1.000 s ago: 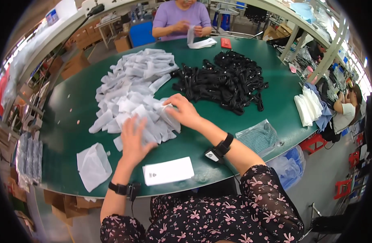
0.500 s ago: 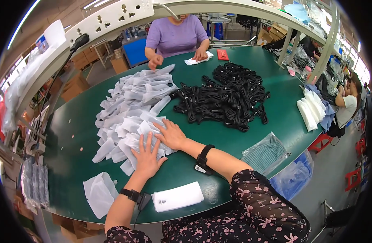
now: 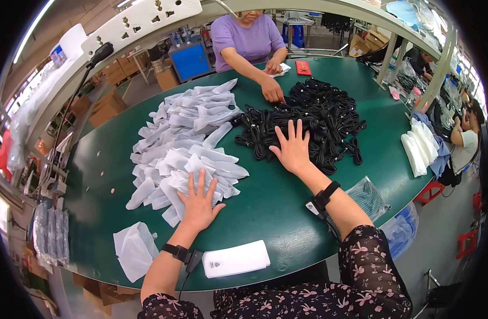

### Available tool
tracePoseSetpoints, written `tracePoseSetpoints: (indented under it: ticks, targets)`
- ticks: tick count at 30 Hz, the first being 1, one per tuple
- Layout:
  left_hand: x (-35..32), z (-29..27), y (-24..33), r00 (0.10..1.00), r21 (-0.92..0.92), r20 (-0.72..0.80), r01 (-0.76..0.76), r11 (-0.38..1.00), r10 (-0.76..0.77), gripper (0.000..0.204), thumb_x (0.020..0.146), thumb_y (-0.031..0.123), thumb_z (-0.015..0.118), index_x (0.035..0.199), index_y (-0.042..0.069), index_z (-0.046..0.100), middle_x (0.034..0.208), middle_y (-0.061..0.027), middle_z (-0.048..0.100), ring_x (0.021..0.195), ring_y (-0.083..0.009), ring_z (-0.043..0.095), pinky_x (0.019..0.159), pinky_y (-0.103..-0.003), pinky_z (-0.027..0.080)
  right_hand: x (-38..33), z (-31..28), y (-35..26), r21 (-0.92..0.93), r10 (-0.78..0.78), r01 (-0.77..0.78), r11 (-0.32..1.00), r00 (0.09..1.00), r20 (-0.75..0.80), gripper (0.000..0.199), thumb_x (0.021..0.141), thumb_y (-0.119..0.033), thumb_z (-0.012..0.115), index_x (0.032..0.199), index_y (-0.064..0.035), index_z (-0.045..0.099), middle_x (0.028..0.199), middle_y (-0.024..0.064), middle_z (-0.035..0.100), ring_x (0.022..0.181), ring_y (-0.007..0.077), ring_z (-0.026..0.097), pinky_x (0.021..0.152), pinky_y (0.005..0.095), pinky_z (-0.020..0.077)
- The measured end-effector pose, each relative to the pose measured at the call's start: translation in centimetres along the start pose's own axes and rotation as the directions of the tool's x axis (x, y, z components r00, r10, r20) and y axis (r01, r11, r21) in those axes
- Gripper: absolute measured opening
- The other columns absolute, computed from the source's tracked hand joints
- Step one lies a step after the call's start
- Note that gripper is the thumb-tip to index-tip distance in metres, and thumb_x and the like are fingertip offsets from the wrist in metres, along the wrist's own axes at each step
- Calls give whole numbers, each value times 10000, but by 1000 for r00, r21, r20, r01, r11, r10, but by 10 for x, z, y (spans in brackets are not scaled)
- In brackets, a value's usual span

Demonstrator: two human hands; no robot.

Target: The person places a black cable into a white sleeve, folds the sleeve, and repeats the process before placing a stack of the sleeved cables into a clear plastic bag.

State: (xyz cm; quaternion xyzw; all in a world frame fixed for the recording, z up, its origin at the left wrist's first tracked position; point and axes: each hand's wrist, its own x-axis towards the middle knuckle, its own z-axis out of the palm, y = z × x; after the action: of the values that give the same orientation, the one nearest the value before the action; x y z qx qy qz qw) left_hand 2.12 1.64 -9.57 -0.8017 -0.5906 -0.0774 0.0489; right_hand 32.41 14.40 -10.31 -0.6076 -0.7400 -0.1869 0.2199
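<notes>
My left hand (image 3: pixel 199 203) lies flat with fingers spread on the near end of a big heap of white pouches (image 3: pixel 182 143) on the green table (image 3: pixel 276 207). My right hand (image 3: pixel 293 149) rests open, fingers apart, on the near edge of a pile of black coiled cables (image 3: pixel 313 122). Neither hand grips anything. Both wrists wear black bands. Across the table a person in a purple top has one hand (image 3: pixel 272 93) on the far side of the black pile.
A flat white packet (image 3: pixel 236 259) lies by the table's front edge, and loose white pouches (image 3: pixel 133 250) sit at the near left. A clear bag (image 3: pixel 367 195) lies at my right. Folded white cloths (image 3: pixel 418 152) are stacked at the right edge. A red box (image 3: pixel 303 67) sits far off.
My right hand left the white pouches and moved right and forward onto the black cables. My left hand stayed on the pouches. The person opposite reached into the black pile.
</notes>
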Motion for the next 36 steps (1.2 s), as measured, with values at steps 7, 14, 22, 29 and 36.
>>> tracePoseSetpoints:
  ticks: [7,14,22,29,36]
  targets:
    - [0,2,1,1000,15,6,8,1000,-8,830,759,419,767,1460,180,393,1613,-137,28,1456,-445,42,927,-815,201,-5,-3,-17,77,-24,11,997,985,173,737,849,-519,634,1452,-156,412,1470,283,332,1356,518,280,921,554,423]
    - [0,4,0,1000,27,4,6,1000,-6,831,763,431,761,1464,186,389,1615,-134,21,1459,-442,32,932,-816,197,-11,-7,-19,70,-54,41,997,979,195,803,813,-518,680,1468,-164,379,1483,277,313,1367,519,260,925,575,424]
    - [-9,-4,2,1000,1,24,5,1000,-5,808,781,453,737,1462,186,394,1615,-126,23,1463,-436,18,937,-824,185,-30,-26,-23,114,-114,88,990,962,247,827,800,-493,705,1477,-170,356,1498,275,283,1383,513,231,987,593,393]
    - [-61,-30,15,997,-31,41,60,998,-58,843,771,456,750,1464,138,389,1595,-142,119,1463,-414,82,1018,-761,190,-48,-47,-22,44,-174,169,985,972,158,691,783,-416,741,1359,-115,507,1437,211,392,1353,446,320,963,520,441]
    - [-168,-52,38,997,-493,48,77,867,-61,874,698,295,828,1435,90,405,1495,-152,354,1413,-383,268,1148,-474,257,-137,-129,-79,758,-528,86,646,768,363,465,763,-288,766,1129,-37,629,1096,132,571,1089,340,543,924,423,453]
